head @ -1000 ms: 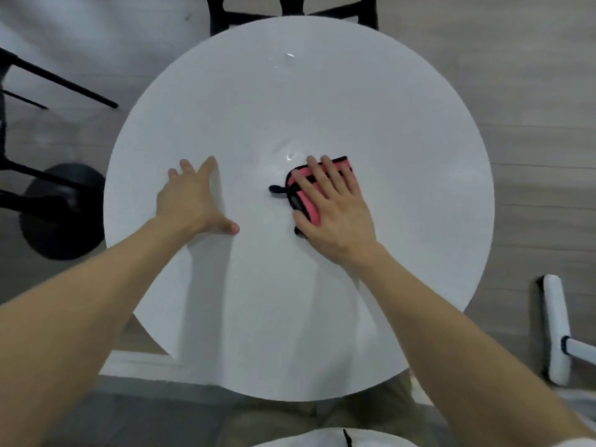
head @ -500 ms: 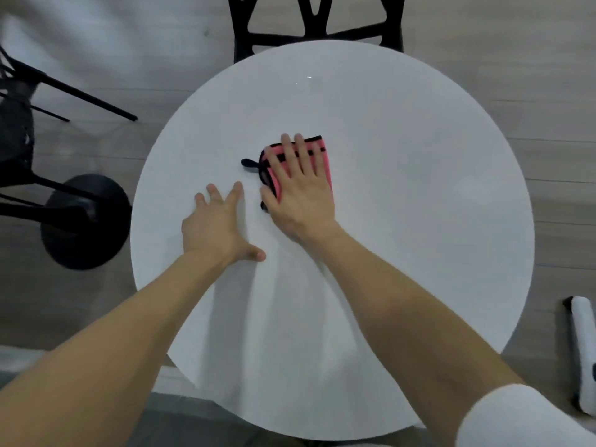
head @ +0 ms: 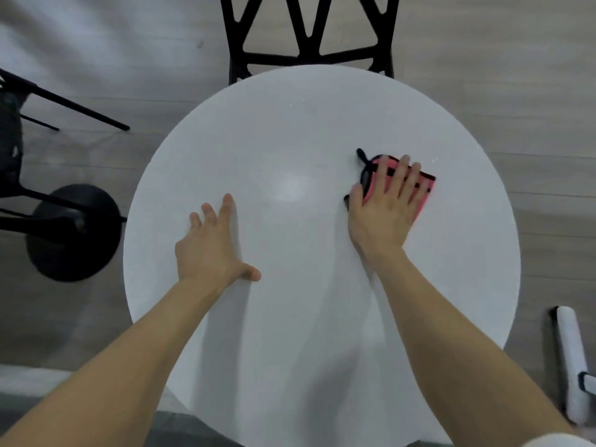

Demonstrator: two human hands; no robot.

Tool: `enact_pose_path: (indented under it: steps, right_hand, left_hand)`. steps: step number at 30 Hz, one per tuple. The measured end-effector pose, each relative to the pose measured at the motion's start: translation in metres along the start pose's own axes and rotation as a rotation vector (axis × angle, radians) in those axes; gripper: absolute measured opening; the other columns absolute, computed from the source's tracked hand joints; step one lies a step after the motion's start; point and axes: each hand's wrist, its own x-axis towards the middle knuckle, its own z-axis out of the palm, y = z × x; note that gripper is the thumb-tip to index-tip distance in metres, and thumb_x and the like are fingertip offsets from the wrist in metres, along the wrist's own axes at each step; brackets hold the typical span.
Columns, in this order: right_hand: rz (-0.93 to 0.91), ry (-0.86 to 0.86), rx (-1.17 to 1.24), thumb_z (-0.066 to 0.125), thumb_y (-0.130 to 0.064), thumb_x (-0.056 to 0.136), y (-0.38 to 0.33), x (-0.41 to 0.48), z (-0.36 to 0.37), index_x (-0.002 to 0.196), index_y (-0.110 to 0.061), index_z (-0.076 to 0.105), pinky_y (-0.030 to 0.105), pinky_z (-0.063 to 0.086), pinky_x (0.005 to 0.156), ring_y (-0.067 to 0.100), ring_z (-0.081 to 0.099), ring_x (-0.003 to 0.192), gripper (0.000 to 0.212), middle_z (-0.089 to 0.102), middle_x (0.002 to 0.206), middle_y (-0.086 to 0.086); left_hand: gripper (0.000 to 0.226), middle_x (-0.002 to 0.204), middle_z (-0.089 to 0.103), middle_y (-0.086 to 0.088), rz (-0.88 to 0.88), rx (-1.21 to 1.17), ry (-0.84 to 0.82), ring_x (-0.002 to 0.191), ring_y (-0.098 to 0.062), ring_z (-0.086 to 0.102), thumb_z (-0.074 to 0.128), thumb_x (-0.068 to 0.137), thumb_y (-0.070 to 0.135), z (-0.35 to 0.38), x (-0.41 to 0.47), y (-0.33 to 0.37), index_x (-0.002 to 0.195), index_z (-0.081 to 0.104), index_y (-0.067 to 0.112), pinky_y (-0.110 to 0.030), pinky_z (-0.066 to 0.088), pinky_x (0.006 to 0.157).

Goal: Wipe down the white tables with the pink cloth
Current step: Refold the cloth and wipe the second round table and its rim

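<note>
- Two bare hands lie palm-down on the round white table [head: 290,333].
- The left hand [head: 209,250] rests on the bare top toward the left edge. Its fingers are straight and close together, the thumb is stuck out sideways, and it holds nothing.
- The right hand [head: 383,211] presses flat on the pink cloth [head: 427,190] right of the table's middle, its straight fingers slightly spread.
- The cloth is folded and black-trimmed, and it runs with the fingers toward the far right edge. A black loop sticks out at its far left corner.
- Grey plank floor [head: 532,91] surrounds the table. A white mop head [head: 571,366] lies off the near right edge, a black round base [head: 71,233] stands off the left edge, and a black chair [head: 309,56] stands at the far edge.
</note>
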Motion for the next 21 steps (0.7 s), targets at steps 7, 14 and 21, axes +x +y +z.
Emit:
enact_pose_path:
  steps: [7,14,21]
  right_hand:
    - [-0.836,-0.168,0.057,0.041,-0.054,0.110,-0.061,-0.053,0.019,0.173,-0.030,0.024,0.052,0.006,0.136,0.021,-0.003,0.169,0.070,0.005,0.183,-0.001]
    - [-0.512,-0.175,-0.025,0.038,-0.062,0.107,-0.014,-0.006,0.001,0.173,-0.036,0.017,0.052,0.004,0.136,0.016,-0.005,0.169,0.074,0.003,0.183,-0.006]
    - [-0.548,-0.057,0.051,0.038,-0.058,0.105,-0.179,0.015,0.044,0.171,-0.027,0.029,0.057,0.005,0.135,0.030,0.009,0.168,0.073,0.018,0.181,0.009]
  left_hand:
    - [0.149,0.184,0.011,0.006,0.056,-0.053,0.058,0.169,-0.019,0.017,0.076,0.058,0.097,0.011,-0.011,-0.025,0.173,0.001,0.038,-0.052,0.051,0.111]
    - [0.053,0.155,0.058,-0.016,0.011,-0.218,0.599,0.146,-0.038,0.052,0.052,0.109,0.042,0.048,0.032,-0.085,0.150,0.057,0.011,-0.060,0.034,0.125]
    - [0.055,0.175,0.038,-0.006,-0.041,-0.292,0.742,0.167,-0.022,0.026,0.037,0.115,0.042,0.106,0.052,-0.092,0.166,0.043,0.021,-0.057,0.017,0.135]
